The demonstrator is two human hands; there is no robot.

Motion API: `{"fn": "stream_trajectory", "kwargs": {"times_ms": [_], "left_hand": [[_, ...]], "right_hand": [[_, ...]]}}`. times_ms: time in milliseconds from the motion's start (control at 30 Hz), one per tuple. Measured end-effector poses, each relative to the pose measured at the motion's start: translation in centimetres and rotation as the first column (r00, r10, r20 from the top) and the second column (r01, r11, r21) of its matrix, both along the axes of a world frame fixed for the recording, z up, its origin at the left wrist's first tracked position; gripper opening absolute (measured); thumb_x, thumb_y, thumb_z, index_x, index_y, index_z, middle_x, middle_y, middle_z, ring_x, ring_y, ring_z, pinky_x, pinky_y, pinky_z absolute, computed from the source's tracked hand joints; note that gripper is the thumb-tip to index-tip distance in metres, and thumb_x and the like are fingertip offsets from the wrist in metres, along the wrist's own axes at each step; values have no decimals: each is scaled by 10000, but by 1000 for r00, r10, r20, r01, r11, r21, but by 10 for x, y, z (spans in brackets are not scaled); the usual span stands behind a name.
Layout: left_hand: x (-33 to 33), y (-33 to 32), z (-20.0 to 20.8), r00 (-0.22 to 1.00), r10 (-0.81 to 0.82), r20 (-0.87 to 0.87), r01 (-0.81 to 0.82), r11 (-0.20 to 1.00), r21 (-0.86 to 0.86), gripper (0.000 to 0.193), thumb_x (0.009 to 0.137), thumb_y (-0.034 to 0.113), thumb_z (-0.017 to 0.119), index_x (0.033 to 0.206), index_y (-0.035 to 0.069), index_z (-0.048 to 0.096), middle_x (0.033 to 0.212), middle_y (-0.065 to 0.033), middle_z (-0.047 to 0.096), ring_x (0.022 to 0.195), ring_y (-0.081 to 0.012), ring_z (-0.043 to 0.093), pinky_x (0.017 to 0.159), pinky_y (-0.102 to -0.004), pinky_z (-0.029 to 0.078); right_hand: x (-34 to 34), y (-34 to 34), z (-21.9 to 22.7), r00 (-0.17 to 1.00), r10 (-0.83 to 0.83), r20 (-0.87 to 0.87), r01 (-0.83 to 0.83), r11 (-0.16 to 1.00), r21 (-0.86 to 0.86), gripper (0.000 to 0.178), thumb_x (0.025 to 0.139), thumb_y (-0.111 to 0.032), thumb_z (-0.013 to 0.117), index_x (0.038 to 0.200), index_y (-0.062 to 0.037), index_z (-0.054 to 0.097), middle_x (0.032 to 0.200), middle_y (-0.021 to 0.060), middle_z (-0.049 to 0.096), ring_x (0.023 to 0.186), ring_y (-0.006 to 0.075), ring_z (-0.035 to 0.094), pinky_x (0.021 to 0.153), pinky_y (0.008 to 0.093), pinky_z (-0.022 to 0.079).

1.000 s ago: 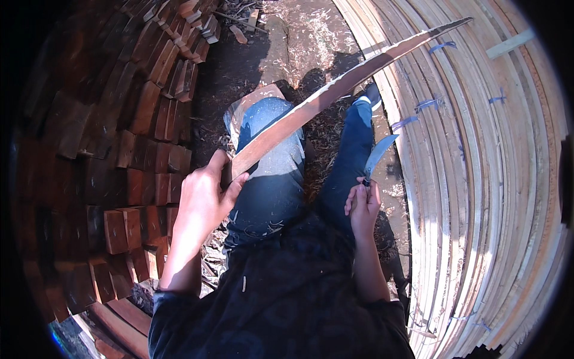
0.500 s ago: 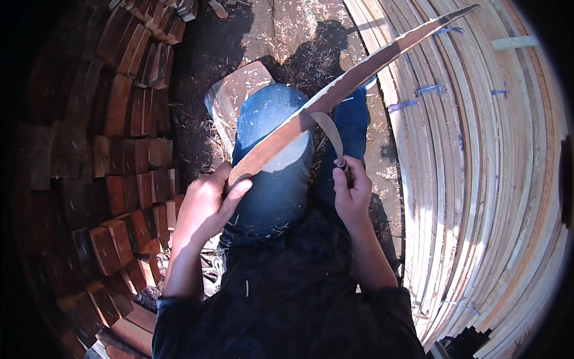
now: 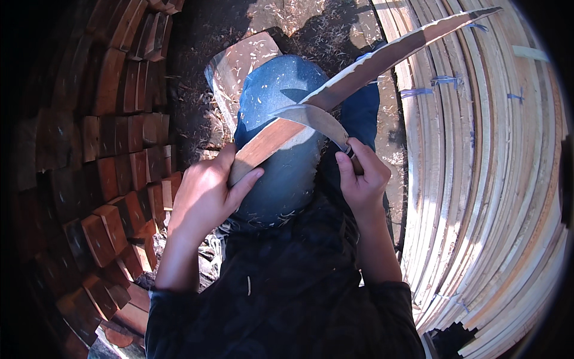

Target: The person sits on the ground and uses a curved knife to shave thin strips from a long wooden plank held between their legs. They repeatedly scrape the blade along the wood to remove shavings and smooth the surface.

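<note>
My left hand (image 3: 203,188) is closed around the near end of a long wooden strip (image 3: 353,81), thumb on top. The strip has a rough, pale edge and slants across my jeans-covered knee (image 3: 281,185), its narrow tip reaching far to the right. In my right hand (image 3: 368,179) is the handle of a sickle, mostly covered by my fingers. Its curved metal blade (image 3: 320,118) crosses over the strip above the knee, point toward the left; I cannot tell whether it touches the wood.
Stacked reddish-brown wood blocks (image 3: 107,233) rise along the left. Long pale slats (image 3: 454,197), bundled with blue ties (image 3: 446,80), line the right side. Beyond the knee a flat wooden board (image 3: 245,54) lies on ground strewn with shavings.
The sickle has turned, so its blade now lies broader across the strip with its point further left. My right hand has moved slightly right and up. My left hand keeps its grip.
</note>
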State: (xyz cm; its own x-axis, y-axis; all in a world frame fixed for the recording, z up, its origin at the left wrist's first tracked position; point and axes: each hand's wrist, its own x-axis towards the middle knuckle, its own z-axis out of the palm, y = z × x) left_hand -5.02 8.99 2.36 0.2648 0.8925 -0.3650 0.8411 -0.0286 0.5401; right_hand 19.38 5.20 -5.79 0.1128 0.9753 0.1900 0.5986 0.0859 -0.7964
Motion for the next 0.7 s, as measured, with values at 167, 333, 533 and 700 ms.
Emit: {"fn": "stream_trajectory", "kwargs": {"times_ms": [167, 333, 533, 700], "left_hand": [[-3, -1, -4, 1000, 6, 7, -7, 1000, 13, 457, 843, 354, 677, 1008, -58, 570, 730, -269, 610, 725, -428, 633, 624, -459, 501], [-2, 1, -5, 999, 8, 39, -8, 1000, -10, 428, 837, 347, 689, 971, -46, 585, 714, -267, 596, 719, -436, 618, 606, -458, 487], [0, 0, -6, 998, 37, 44, -36, 999, -17, 402, 835, 347, 693, 903, -32, 577, 694, -264, 585, 718, -440, 610, 603, -459, 480], [-1, 2, -7, 1000, 9, 30, -8, 1000, -27, 408, 835, 349, 691, 927, -34, 588, 692, -264, 586, 713, -435, 612, 603, -456, 481]], "right_hand": [[6, 6, -1, 998, 16, 57, -18, 999, 35, 235, 799, -117, 739, 986, -8, 648, 682, 90, 592, 511, 181, 572, 478, 294, 438], [18, 11, -6, 996, -71, 45, 70, 997, 27, 229, 806, -127, 741, 978, -9, 649, 677, 83, 587, 502, 162, 557, 471, 281, 433], [25, 17, -3, 992, -39, 122, 30, 997, 70, 221, 804, -127, 747, 968, -12, 653, 653, 69, 566, 482, 142, 529, 457, 273, 414], [26, 15, -5, 994, -51, 96, 46, 997, 61, 233, 801, -135, 750, 976, -13, 656, 646, 72, 563, 481, 136, 526, 456, 274, 416]]}}
